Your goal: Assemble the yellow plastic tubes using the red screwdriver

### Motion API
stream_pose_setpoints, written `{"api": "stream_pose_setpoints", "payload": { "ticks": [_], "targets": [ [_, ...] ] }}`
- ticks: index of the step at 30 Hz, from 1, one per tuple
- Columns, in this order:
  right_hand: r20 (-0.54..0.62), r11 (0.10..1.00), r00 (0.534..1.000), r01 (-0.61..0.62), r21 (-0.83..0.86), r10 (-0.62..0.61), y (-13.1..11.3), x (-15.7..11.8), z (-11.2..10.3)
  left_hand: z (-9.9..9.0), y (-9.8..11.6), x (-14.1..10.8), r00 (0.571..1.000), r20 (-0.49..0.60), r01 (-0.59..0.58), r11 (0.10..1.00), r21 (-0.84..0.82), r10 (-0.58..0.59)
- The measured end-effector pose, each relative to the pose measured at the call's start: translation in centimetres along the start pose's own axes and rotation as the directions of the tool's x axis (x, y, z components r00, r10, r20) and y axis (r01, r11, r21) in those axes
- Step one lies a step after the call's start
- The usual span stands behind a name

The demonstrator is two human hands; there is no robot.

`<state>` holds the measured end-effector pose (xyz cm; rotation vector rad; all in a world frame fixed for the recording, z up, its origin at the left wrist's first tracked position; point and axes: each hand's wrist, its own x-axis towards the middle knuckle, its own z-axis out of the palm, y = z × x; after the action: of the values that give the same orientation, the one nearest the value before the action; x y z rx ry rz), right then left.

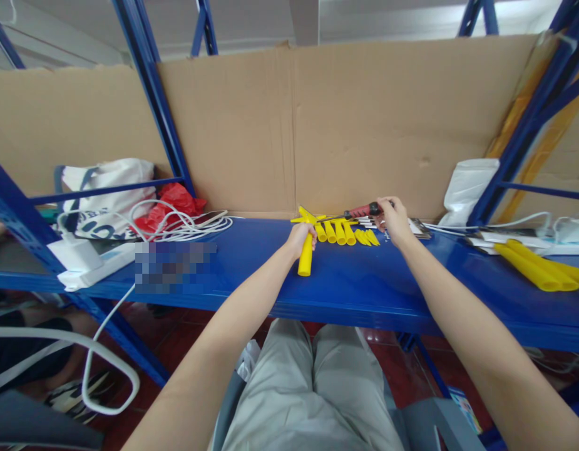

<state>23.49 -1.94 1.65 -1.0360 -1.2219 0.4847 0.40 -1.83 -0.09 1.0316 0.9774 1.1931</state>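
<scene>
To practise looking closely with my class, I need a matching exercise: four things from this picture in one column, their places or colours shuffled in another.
1. Screwdriver
2. Cardboard
3. Table
4. Cloth bag

A. Blue
B. Held in the right hand
C. White, with dark print
D. Brown, standing along the back

Right pairs: 1-B, 2-D, 3-A, 4-C

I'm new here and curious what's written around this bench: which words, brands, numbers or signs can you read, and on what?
Tote bag: large dark letters, partly covered by cable; not surely readable.
Packet under the bench: print too small.
Held yellow piece, screwdriver: no readable text.
Nothing can be quoted.
</scene>
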Motion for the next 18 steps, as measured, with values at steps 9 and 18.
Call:
{"api": "stream_pose_setpoints", "payload": {
  "ticks": [9, 18],
  "targets": [
    [-0.036, 1.000, 0.999, 0.000, -0.008, 0.000, -0.40, -0.13, 0.23, -0.01, 0.02, -0.04, 1.000, 0.001, -0.008, 1.000, 0.007, 0.008],
    [-0.024, 0.998, 0.998, 0.057, -0.041, -0.058, -0.07, 0.14, -0.04, 0.00, 0.10, -0.09, 1.000, -0.012, 0.001, 1.000, 0.000, -0.001]
  ]
}}
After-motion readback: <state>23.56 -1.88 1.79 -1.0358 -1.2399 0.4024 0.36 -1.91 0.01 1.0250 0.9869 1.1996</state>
